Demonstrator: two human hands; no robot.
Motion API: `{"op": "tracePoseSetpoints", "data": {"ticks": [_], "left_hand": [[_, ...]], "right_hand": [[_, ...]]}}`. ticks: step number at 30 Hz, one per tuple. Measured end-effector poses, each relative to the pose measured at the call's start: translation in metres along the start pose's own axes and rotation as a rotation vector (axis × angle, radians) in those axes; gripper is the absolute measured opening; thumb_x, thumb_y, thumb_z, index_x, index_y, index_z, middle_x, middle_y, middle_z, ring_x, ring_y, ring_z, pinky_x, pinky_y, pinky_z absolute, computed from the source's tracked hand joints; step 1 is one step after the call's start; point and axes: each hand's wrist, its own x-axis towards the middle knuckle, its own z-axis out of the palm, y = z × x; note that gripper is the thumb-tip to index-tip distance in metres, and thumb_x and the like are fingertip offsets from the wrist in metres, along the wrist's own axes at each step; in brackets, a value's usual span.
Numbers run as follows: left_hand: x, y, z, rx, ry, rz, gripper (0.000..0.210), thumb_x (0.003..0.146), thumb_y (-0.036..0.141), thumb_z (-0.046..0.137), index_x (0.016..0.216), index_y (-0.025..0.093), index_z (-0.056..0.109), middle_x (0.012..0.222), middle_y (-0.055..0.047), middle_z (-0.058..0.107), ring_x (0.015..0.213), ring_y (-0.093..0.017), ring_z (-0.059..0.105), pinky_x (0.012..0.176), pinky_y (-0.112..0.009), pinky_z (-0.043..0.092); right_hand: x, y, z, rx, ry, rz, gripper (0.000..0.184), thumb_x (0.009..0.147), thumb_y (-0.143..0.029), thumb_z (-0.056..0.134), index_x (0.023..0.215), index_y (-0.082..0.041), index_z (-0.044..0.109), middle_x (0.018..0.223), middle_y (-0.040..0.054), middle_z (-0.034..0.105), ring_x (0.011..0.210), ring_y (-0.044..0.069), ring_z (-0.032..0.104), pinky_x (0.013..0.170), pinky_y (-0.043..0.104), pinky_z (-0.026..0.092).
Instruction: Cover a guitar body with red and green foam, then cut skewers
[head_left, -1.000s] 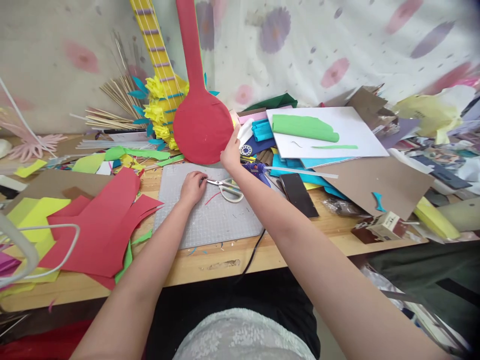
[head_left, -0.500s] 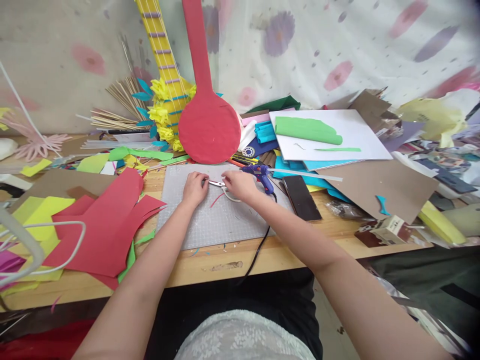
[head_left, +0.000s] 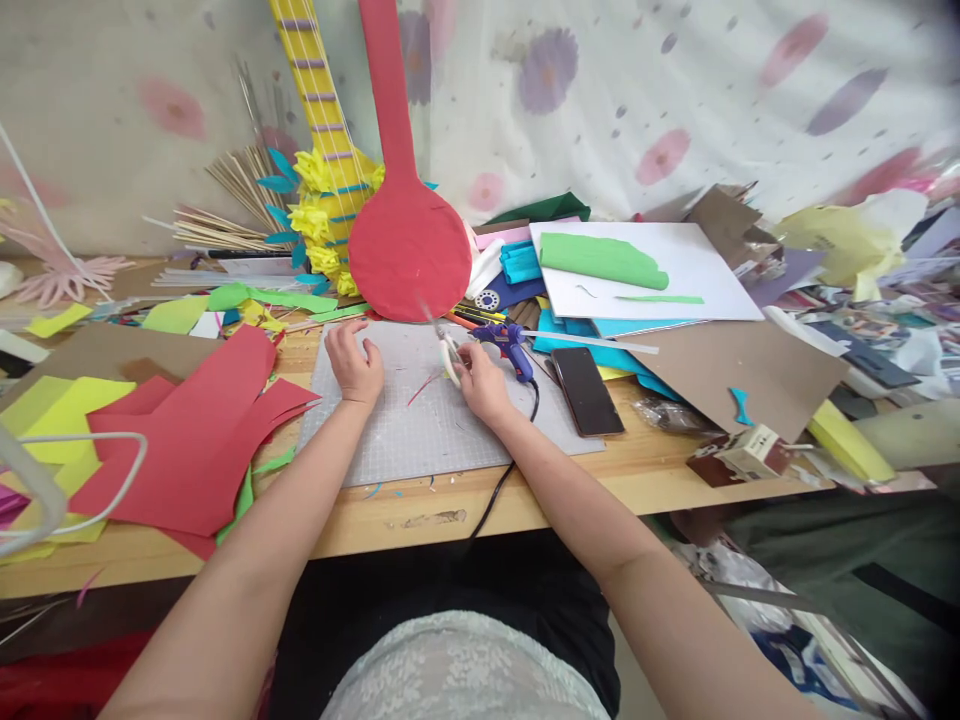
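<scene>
Wooden table [head_left: 652, 465] bears a grey mat [head_left: 427, 445] before flowered drapery [head_left: 600, 150].

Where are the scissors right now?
In the head view, the scissors are near the middle, in the right hand at the far part of the grey mat, just left of the blue glue gun.

The scissors [head_left: 448, 360] are showing smooth, plastic-looking handles and blurred metal blades over a matt cutting mat [head_left: 420, 440]. The red guitar shape [head_left: 409, 250] is displaying matt, faintly creased, paper-like skin, while the glue gun [head_left: 514, 352] is showing smooth plastic. The wooden table [head_left: 360, 520] is revealing one rough, scraped patch.
</scene>
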Motion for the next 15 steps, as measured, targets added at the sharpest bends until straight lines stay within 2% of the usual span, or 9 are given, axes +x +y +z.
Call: {"op": "tracePoseSetpoints", "data": {"ticks": [1,3,5,8,10,12,15], "left_hand": [[-0.002,0.004,0.0,-0.013,-0.004,0.005,0.028,0.079,0.011,0.041,0.103,0.02,0.052,0.106,-0.01,0.057,0.108,-0.023,0.05,0.1,-0.043,0.039],[-0.01,0.018,0.003,-0.067,-0.129,0.062,0.026,0.079,0.01,0.039,0.098,0.019,0.054,0.102,-0.01,0.058,0.106,-0.023,0.052,0.098,-0.042,0.041],[-0.024,0.037,0.01,-0.14,-0.359,0.184,0.026,0.081,0.01,0.038,0.096,0.019,0.057,0.102,-0.01,0.06,0.105,-0.021,0.054,0.096,-0.039,0.043],[-0.046,0.065,0.026,-0.178,-0.648,0.414,0.034,0.087,0.02,0.038,0.116,0.014,0.054,0.126,-0.013,0.055,0.12,-0.022,0.049,0.104,-0.04,0.038],[-0.056,0.074,0.035,-0.118,-0.749,0.449,0.042,0.088,0.028,0.04,0.127,0.012,0.048,0.136,-0.015,0.048,0.13,-0.026,0.04,0.109,-0.045,0.031],[-0.057,0.072,0.04,-0.056,-0.811,0.451,0.047,0.09,0.034,0.039,0.131,0.014,0.045,0.141,-0.014,0.045,0.135,-0.028,0.034,0.111,-0.049,0.026],[-0.047,0.052,0.036,0.04,-0.797,0.399,0.05,0.091,0.041,0.036,0.134,0.018,0.045,0.144,-0.013,0.042,0.137,-0.029,0.031,0.111,-0.053,0.023]], "right_hand": [[-0.002,0.003,0.0,0.045,0.04,0.014,0.023,0.086,-0.017,0.042,0.108,-0.022,0.045,0.108,0.009,0.061,0.097,0.021,0.06,0.083,0.037,0.048],[-0.004,0.009,0.002,0.106,0.106,0.017,0.024,0.085,-0.017,0.039,0.108,-0.022,0.043,0.108,0.0095,0.059,0.097,0.02,0.06,0.084,0.038,0.049],[-0.005,0.013,0.003,0.135,0.151,-0.008,0.024,0.084,-0.02,0.039,0.108,-0.021,0.043,0.107,0.0106,0.058,0.096,0.02,0.059,0.084,0.038,0.049],[-0.005,0.017,0.004,0.136,0.217,-0.032,0.024,0.084,-0.025,0.039,0.107,-0.019,0.043,0.108,0.0127,0.057,0.098,0.02,0.058,0.087,0.038,0.049],[-0.004,0.018,0.003,0.116,0.261,-0.015,0.024,0.085,-0.026,0.039,0.107,-0.018,0.043,0.109,0.0133,0.056,0.101,0.021,0.056,0.089,0.038,0.048],[-0.004,0.017,0.001,0.085,0.274,0.007,0.024,0.085,-0.025,0.039,0.107,-0.018,0.043,0.109,0.0138,0.057,0.103,0.022,0.056,0.088,0.039,0.047],[-0.005,0.014,-0.002,0.014,0.2,0.03,0.024,0.085,-0.023,0.04,0.108,-0.017,0.044,0.11,0.0144,0.057,0.104,0.023,0.055,0.082,0.037,0.048]]}}
